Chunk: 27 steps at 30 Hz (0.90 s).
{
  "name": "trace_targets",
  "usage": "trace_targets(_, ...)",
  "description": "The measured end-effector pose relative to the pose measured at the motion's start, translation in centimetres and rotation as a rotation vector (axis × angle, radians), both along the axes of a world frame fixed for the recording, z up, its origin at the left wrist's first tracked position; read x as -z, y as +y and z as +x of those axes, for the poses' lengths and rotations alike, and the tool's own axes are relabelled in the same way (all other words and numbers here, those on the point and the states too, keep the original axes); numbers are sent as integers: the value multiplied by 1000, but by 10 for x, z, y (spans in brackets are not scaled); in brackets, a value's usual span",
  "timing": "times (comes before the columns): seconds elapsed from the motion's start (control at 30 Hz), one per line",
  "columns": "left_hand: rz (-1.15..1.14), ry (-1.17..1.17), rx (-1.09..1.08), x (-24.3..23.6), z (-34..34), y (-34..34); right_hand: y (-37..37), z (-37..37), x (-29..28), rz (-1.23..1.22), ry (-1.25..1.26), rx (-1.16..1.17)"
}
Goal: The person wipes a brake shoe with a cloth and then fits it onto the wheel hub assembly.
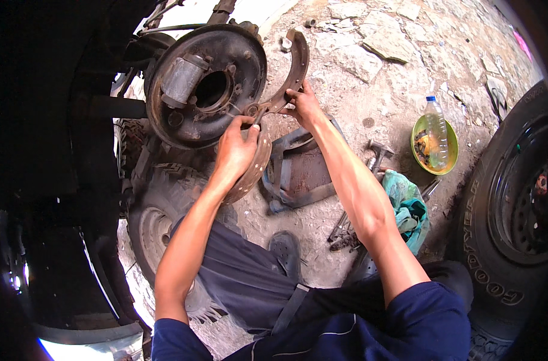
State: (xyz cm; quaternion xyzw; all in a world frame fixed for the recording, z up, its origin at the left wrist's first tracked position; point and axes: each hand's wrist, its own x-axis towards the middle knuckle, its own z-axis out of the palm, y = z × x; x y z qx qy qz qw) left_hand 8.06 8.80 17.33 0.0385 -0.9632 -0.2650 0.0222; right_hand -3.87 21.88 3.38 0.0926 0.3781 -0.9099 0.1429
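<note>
Fingers of both hands, left hand point(235, 150) and right hand point(303, 105), clamp the two brake shoes point(289, 75) at the backing plate point(205, 84), far left. Spring tension could snap one loose and pinch skin.

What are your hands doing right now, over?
Left hand grips lower curved rusty brake shoe. Right hand holds upper brake shoe at round backing plate. Nothing in between.

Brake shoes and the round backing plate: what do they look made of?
Brake shoes: apparently steel, rusty brown, dull, with a worn lining on the curved face. The right hand holds the upper one, the left hand the lower. Backing plate: likely stamped steel, dark, grimy, rust-patched.
</note>
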Motion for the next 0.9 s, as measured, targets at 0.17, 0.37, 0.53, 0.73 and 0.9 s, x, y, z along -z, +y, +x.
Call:
trace_targets(0.17, 23, -316, 44, -8, -10, -10, 2, 5, -11, -7, -22, -12)
trace_targets(0.37, -236, -182, 232, -9, -27, -1, 2, 5, -16, 22, -43, -21)
trace_targets(0.53, -624, -161, 459, -12, -23, 13, 1, -1, -7, 35, -23, -48)
trace_targets(0.73, -995, -118, 752, -10, -23, 19, 1, -2, -4, 6, -18, -45)
trace_targets(0.9, -1267, -123, 819, -23, -46, 27, 2, -4, -2, 12, 0, -33)
